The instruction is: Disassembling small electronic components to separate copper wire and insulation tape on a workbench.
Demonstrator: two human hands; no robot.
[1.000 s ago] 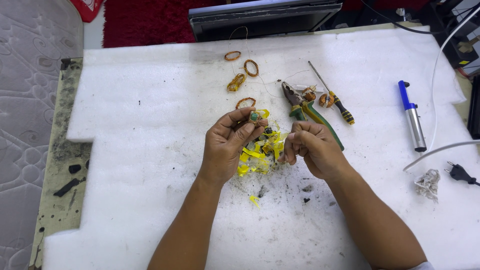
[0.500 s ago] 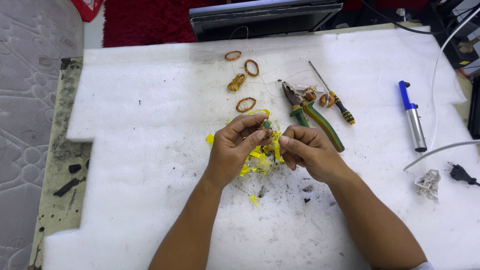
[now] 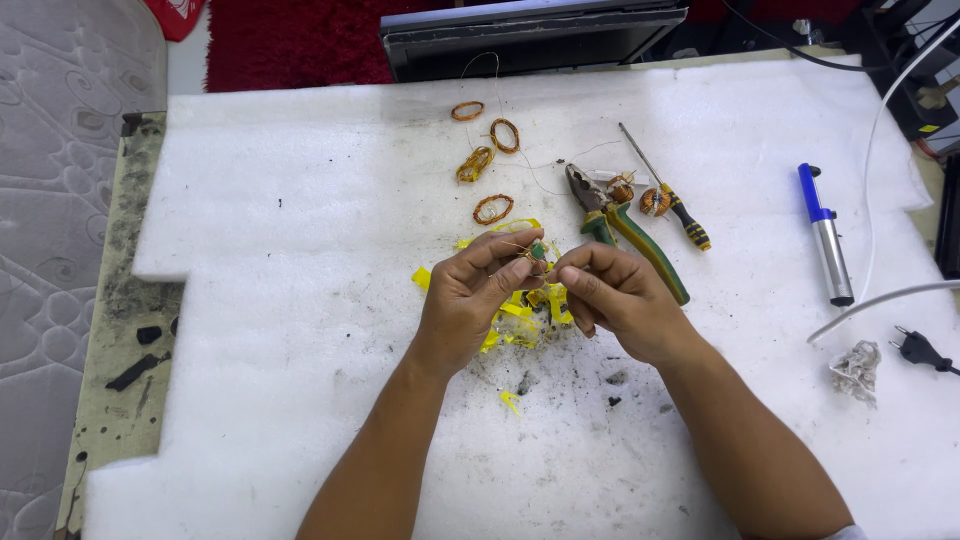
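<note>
- Head view: your left hand (image 3: pixel 470 298) and right hand (image 3: pixel 615 298) meet just above the middle of the white foam sheet (image 3: pixel 300 300), fingertips almost touching.
- Your left thumb and forefinger are pinched together on a small green core (image 3: pixel 538 250) wound with thin copper wire; it sits at the 1 o'clock edge of that hand.
- Your right fingers are curled in and pressed together at the core's 3 o'clock side, seemingly on the fine wire, though the strand is too thin to make out there.
- Under both hands lies a heap of yellow tape scraps (image 3: pixel 520 315), with dark crumbs spread toward 6 o'clock.
- At 12 o'clock from your hands, four copper wire coils (image 3: pixel 492 208) lie apart from one another on the foam.
- At 2 o'clock, green-handled pliers (image 3: pixel 628 228) lie slantwise, with a screwdriver (image 3: pixel 668 192) just beside them, its handle yellow and black.
- At 3 o'clock, well apart, a blue and silver desoldering pump (image 3: pixel 825 235) lies near a white cable (image 3: pixel 875 300).
- A black plug (image 3: pixel 915 350) and a crumpled clear wrapper (image 3: pixel 856 368) rest at 4 o'clock.
</note>
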